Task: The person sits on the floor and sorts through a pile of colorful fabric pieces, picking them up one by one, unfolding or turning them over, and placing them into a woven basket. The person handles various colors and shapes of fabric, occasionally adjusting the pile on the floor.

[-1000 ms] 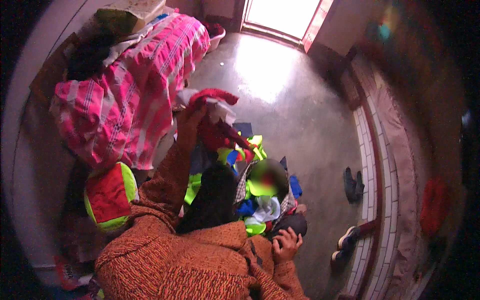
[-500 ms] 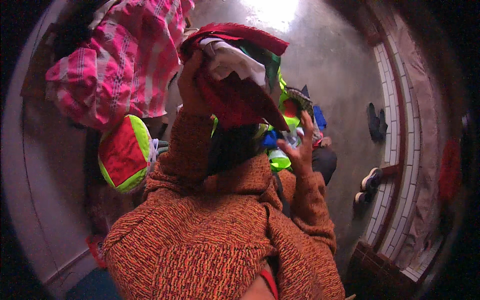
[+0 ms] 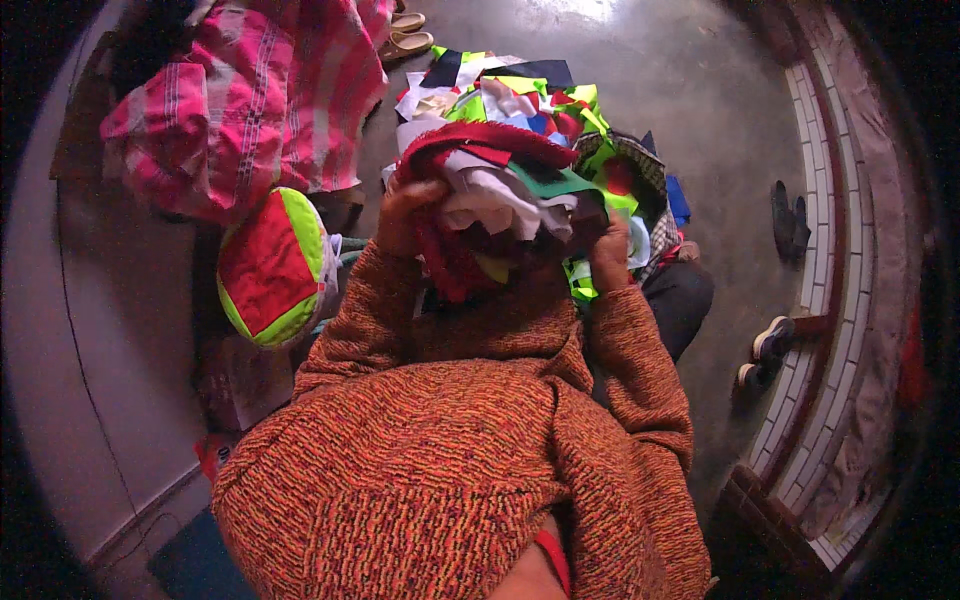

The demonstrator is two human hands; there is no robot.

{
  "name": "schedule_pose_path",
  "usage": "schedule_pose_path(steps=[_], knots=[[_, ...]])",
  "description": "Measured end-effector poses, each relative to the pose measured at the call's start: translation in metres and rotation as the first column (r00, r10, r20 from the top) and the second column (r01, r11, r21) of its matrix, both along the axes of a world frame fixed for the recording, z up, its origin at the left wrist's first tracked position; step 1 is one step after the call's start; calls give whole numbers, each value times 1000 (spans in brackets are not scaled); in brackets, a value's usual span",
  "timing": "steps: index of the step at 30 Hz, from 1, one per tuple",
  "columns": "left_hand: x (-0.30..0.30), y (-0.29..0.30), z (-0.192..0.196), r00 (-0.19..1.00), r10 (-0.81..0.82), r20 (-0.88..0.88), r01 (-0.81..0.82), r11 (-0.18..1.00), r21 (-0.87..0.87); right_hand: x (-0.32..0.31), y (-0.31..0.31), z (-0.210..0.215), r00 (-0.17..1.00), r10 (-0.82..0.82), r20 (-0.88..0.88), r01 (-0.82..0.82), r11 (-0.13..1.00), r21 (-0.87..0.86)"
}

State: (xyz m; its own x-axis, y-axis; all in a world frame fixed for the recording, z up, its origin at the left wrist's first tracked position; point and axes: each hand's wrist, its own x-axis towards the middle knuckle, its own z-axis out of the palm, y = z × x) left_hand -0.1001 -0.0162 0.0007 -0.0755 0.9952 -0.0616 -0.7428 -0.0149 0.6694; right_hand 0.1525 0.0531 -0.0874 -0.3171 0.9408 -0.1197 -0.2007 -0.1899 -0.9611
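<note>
In front of my chest I hold a bundle of cloth scraps (image 3: 495,200) in red, white and green with both hands. My left hand (image 3: 406,218) is closed round its left side, where a fringed red piece hangs down. At the right edge, my right hand (image 3: 610,258) closes on a dark part of the bundle; its fingertips are partly hidden. Just beyond lies a heap of cloth pieces (image 3: 510,82) in neon yellow, white, black and red. Right of the bundle is a checked black-and-white cloth (image 3: 655,185) with neon and red pieces by it.
Pink checked fabric (image 3: 250,110) drapes over something at the far left. Below it stands a round red and lime padded piece (image 3: 270,265). Light shoes (image 3: 405,45) sit behind the heap. Dark slippers (image 3: 790,225) and sneakers (image 3: 768,348) lie beside the white-tiled ledge (image 3: 815,250) at right.
The bundle has come lower and nearer to me, uncovering the heap beyond. My right hand, spread and apart from it before, has moved up and taken hold of its right edge.
</note>
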Motion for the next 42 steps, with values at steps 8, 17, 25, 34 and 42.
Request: schedule_pose_path(steps=[8,17,25,34,42], knots=[[-3,-10,-41,938,-79,-336,28,988,-154,49,17,19,940,-293,-176,286,956,-65],[10,-4,-50,758,-23,-652,-94,985,-143,94,27,28,832,-414,-369,436,900,-26],[29,8,-47,373,253,-893,-245,955,168,89,23,53,809,-470,-353,540,832,128],[25,6,-44,308,290,-906,-103,957,271,129,49,35,821,-465,332,353,870,344],[30,4,-48,202,271,-941,-88,962,258,27,32,95,855,-95,509,-246,791,560]])
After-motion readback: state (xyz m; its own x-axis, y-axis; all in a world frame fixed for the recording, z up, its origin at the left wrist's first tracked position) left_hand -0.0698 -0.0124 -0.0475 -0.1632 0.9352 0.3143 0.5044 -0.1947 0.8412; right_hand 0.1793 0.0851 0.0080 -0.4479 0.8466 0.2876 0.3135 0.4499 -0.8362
